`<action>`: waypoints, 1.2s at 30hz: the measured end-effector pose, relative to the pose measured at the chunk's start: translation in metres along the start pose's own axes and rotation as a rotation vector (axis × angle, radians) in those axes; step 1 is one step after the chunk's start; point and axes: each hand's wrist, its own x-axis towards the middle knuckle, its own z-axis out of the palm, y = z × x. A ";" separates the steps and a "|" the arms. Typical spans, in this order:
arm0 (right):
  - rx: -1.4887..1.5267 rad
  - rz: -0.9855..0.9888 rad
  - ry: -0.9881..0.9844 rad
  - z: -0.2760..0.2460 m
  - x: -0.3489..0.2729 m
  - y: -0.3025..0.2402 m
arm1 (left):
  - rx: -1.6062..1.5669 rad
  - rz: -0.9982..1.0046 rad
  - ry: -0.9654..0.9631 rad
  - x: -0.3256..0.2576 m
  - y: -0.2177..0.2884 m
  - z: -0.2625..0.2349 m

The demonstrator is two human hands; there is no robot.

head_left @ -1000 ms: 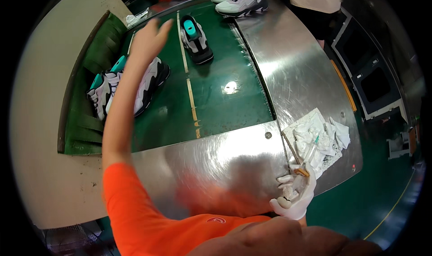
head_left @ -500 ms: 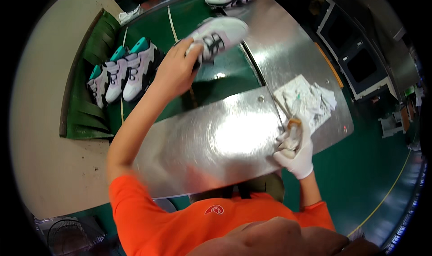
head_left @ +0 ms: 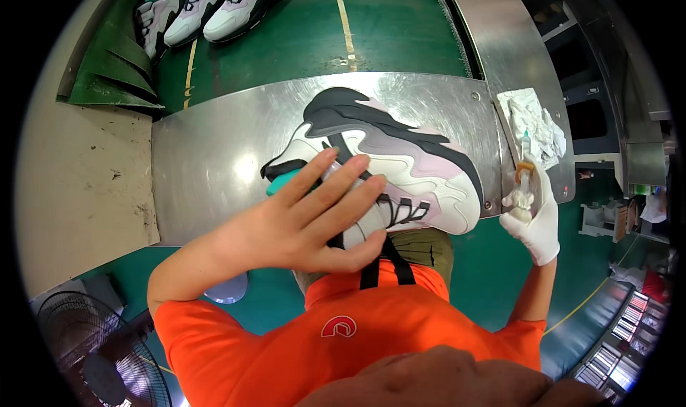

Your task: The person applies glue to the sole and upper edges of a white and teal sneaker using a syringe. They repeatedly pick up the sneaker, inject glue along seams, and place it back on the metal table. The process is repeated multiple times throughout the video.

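I expect a light, soft-topped shoe (head_left: 429, 167); my left hand (head_left: 304, 221) grips its lacing, good place; right hand (head_left: 542, 225) is closed around a syringe (head_left: 525, 167).

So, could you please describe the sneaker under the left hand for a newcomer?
Find the steel worktop in front of the green surface. Over its near edge, beneath the bare left hand, is the sneaker, tipped sideways, sole away from the person. Unlike the three upright sneakers grouped beyond, it is alone.

The steel table (head_left: 200, 153) leaves room left of the shoe (head_left: 429, 165); crumpled wads (head_left: 541, 127), perhaps cloth, obstruct right.
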 end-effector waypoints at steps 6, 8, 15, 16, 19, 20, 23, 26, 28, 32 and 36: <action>0.002 0.077 -0.026 0.006 0.011 -0.014 | -0.042 -0.035 0.069 -0.001 -0.003 0.008; -0.381 0.009 -0.079 0.007 0.018 -0.015 | -0.058 -0.037 0.068 0.001 -0.004 0.008; 0.695 0.043 -0.449 0.016 0.025 -0.061 | -0.114 -0.049 0.082 0.006 -0.010 0.007; 0.727 0.041 -0.488 0.021 0.026 -0.065 | -0.120 -0.048 0.076 0.007 -0.011 0.006; 0.789 -0.014 -0.557 0.035 0.031 -0.062 | -0.135 -0.044 0.053 0.011 -0.015 0.002; 0.784 -0.038 -0.557 0.037 0.034 -0.059 | -0.139 -0.043 0.042 0.012 -0.015 0.001; 0.759 -0.107 -0.417 0.037 0.039 -0.056 | -0.134 -0.031 0.000 0.015 -0.018 -0.001; 0.506 -0.184 -0.075 0.021 0.037 -0.040 | -0.144 -0.050 -0.027 0.019 -0.016 -0.004; 0.024 -0.205 0.108 0.009 0.030 -0.025 | -0.155 -0.027 -0.057 0.021 -0.018 -0.007; -0.091 0.219 -0.004 0.015 0.013 -0.023 | -0.152 -0.033 -0.140 0.027 -0.016 -0.011; -0.190 -0.057 0.031 0.003 -0.012 -0.004 | -0.202 -0.089 -0.083 0.028 -0.011 -0.007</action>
